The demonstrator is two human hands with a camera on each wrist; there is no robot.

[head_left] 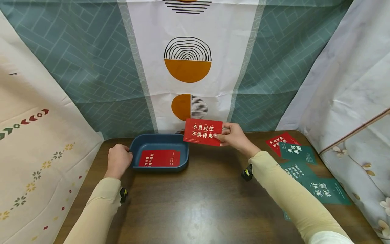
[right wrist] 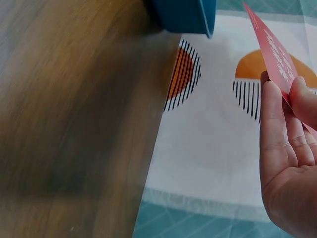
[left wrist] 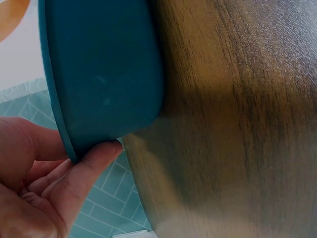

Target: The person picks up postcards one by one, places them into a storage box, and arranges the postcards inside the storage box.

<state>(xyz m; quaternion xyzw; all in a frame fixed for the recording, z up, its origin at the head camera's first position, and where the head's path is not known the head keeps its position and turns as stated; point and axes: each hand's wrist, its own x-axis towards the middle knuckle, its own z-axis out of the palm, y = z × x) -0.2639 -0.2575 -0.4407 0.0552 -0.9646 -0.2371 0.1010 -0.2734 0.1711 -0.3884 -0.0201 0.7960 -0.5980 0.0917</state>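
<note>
A blue tray [head_left: 158, 136] stands at the back left of the table with a red card [head_left: 161, 158] lying inside. The left hand [head_left: 118, 158] grips the tray's left end; in the left wrist view its thumb and fingers [left wrist: 79, 181] pinch the tray's rim [left wrist: 58, 109]. Raised just right of the tray, the right hand [head_left: 235, 138] pinches a second red card [head_left: 202, 131] with pale writing by its right edge. The right wrist view has this card [right wrist: 274, 57] between the thumb and fingers of the right hand [right wrist: 292, 148], near the tray's end [right wrist: 185, 17].
At the table's right side lie a red card [head_left: 281, 139] and several green cards [head_left: 327, 190], some overlapping. A patterned cloth [head_left: 189, 30] hangs behind the brown table [head_left: 189, 203], with pale cloths at the left and right.
</note>
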